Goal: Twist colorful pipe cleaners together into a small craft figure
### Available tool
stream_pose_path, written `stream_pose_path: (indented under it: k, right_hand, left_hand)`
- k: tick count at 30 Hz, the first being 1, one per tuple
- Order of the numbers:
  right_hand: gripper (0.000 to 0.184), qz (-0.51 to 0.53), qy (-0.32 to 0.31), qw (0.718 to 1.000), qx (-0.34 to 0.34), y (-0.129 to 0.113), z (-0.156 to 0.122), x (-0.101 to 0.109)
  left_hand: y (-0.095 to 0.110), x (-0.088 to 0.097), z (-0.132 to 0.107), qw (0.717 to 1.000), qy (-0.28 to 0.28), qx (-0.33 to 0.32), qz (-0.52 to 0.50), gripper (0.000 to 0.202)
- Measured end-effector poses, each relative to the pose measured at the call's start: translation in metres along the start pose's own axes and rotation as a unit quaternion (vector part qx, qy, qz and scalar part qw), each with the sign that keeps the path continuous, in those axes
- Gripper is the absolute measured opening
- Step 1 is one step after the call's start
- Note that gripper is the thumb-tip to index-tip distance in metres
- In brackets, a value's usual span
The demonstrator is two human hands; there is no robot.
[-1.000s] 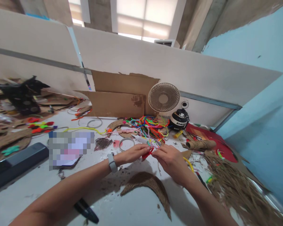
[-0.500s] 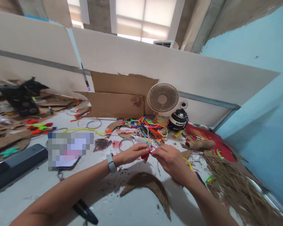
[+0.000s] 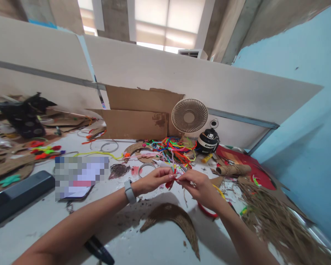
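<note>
My left hand [image 3: 161, 177], with a grey watch on the wrist, pinches a small red fuzzy pipe cleaner [image 3: 169, 183] bent into a bunch. Its thumb and index finger are closed around the upper part. Right beside it, my right hand [image 3: 195, 184] has its fingertips pressed on the same red piece. A slim metal tool [image 3: 184, 169], perhaps scissors, shows at the right fingers; most of it is hidden. Beneath the right wrist a red curved strand [image 3: 205, 211] lies partly covered. On the table below both hands rests a brown crescent [image 3: 169, 212] with a ridged, cord-like surface.
Behind the hands lies a tangled heap of coloured pipe cleaners [image 3: 176, 147]. A fan [image 3: 189, 115] and a black-and-white jar [image 3: 207, 141] stand at the back. Dry brown fibres [image 3: 276, 217] spread at right, near a cardboard tube [image 3: 234, 169]. A phone [image 3: 79, 180] lies left.
My right hand has shifted slightly at the red piece, and more of the metal tool shows. The red strand under my right wrist has come into view. My left hand stays nearly still.
</note>
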State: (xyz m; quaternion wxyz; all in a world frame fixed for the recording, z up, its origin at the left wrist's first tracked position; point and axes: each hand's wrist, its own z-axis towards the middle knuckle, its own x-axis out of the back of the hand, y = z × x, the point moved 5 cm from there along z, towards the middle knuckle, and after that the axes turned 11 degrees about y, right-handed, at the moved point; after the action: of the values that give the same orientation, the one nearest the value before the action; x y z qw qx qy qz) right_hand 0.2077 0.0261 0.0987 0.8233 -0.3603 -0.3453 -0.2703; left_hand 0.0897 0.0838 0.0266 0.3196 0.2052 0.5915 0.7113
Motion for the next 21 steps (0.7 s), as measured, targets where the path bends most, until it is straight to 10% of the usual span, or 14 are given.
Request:
stream_pose_path:
  k: [15, 21]
  right_hand:
    - [0.031, 0.280, 0.017, 0.914, -0.292, 0.083, -0.001, -0.008]
    - [0.039, 0.282, 0.175, 0.873, -0.358, 0.130, -0.007, 0.010]
  left_hand:
    - [-0.005, 0.022, 0.010, 0.992, 0.099, -0.022, 0.071, 0.036]
    - [0.002, 0.045, 0.013, 0.959, 0.279, -0.053, 0.006, 0.037]
